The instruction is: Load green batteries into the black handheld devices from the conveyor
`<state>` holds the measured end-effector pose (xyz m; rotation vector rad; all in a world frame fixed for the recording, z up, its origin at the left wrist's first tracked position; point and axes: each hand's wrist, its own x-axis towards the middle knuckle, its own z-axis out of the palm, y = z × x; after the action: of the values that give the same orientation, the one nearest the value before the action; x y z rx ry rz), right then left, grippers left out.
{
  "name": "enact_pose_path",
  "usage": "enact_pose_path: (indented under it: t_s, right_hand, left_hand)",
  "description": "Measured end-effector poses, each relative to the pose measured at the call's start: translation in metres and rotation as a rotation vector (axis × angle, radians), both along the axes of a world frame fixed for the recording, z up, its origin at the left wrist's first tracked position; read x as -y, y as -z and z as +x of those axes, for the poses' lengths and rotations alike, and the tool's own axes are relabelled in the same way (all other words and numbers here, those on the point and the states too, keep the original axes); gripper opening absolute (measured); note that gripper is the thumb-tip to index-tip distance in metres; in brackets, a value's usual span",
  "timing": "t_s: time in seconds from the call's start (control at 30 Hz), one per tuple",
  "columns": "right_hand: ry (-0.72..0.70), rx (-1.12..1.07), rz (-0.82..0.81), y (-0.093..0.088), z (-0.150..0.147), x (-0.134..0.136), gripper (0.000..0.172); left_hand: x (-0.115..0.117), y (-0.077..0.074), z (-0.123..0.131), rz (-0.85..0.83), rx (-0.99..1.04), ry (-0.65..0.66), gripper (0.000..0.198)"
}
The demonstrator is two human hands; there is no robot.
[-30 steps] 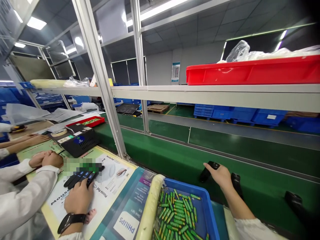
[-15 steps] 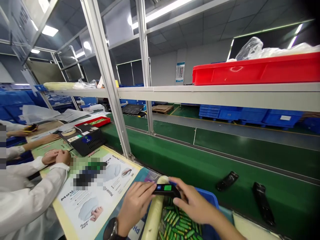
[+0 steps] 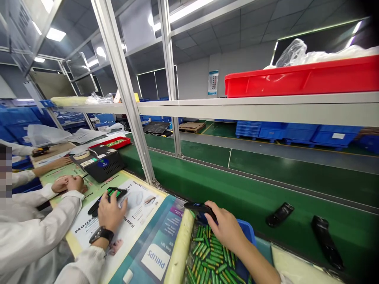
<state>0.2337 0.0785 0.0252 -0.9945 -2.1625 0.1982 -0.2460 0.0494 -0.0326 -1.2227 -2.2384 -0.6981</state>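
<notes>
My left hand, with a black watch on its wrist, reaches over the mouse pad sheet with its fingers spread, touching or just above a black device that shows green parts. My right hand grips a second black device by its right end, above the top of a pale yellow roll. Below that hand, a blue bin holds several green batteries. The underside of the held device is hidden.
Two black devices lie on the green conveyor. A metal post and a shelf with a red tray stand ahead. At left, a person's hands are near a black box.
My left hand has left the held device and moved left to the other device. My right hand still holds its device, now tilted differently. The devices on the conveyor sit further right.
</notes>
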Motion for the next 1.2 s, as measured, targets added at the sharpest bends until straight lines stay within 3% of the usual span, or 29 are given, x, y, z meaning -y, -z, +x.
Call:
enact_pose_path:
  t_s: [0.07, 0.13, 0.23, 0.3, 0.4, 0.47, 0.53, 0.63, 0.73, 0.83, 0.9, 1.0, 1.2]
  right_hand:
    - [0.025, 0.029, -0.094, -0.008, 0.002, -0.004, 0.033]
    - [0.109, -0.069, -0.118, -0.017, 0.011, -0.006, 0.037]
    - [0.199, -0.242, -0.116, -0.019, 0.022, -0.009, 0.042]
    - [0.108, -0.202, -0.147, -0.012, 0.022, -0.013, 0.038]
    - [-0.11, 0.036, -0.204, -0.006, 0.018, -0.02, 0.03]
    - [-0.105, 0.053, -0.169, -0.009, 0.024, -0.027, 0.032]
    - [0.021, -0.094, -0.155, -0.015, 0.04, -0.038, 0.04]
    - [0.306, -0.172, -0.303, -0.013, 0.073, -0.062, 0.045]
    - [0.562, 0.059, -0.434, 0.01, 0.098, -0.089, 0.032]
    - [0.67, 0.178, -0.48, 0.036, 0.107, -0.108, 0.025]
    - [0.717, 0.218, -0.505, 0.045, 0.109, -0.114, 0.025]
    - [0.8, 0.233, -0.531, 0.042, 0.118, -0.115, 0.026]
    - [0.964, 0.161, -0.546, 0.028, 0.145, -0.111, 0.048]
  left_hand:
    - [0.002, 0.004, -0.026, -0.192, 0.004, -0.085, 0.068]
    - [0.006, 0.005, -0.046, -0.339, 0.019, -0.072, 0.065]
    - [0.012, 0.006, -0.061, -0.421, 0.015, -0.011, 0.061]
    - [0.014, 0.006, -0.062, -0.43, -0.002, 0.001, 0.061]
    - [0.015, 0.01, -0.056, -0.418, -0.023, 0.008, 0.062]
    - [0.015, 0.012, -0.047, -0.378, -0.037, 0.027, 0.062]
    - [0.015, 0.012, -0.032, -0.268, -0.052, 0.106, 0.059]
    - [0.013, 0.008, 0.003, -0.021, -0.061, 0.341, 0.049]
    - [0.01, -0.001, 0.051, 0.121, -0.058, 0.621, 0.036]
    - [0.004, -0.011, 0.102, 0.166, -0.08, 0.826, 0.038]
    - [0.002, -0.017, 0.131, 0.174, -0.099, 0.913, 0.042]
    - [-0.001, -0.023, 0.165, 0.17, -0.09, 1.008, 0.044]
    - [-0.004, -0.021, 0.197, 0.202, -0.045, 1.087, 0.044]
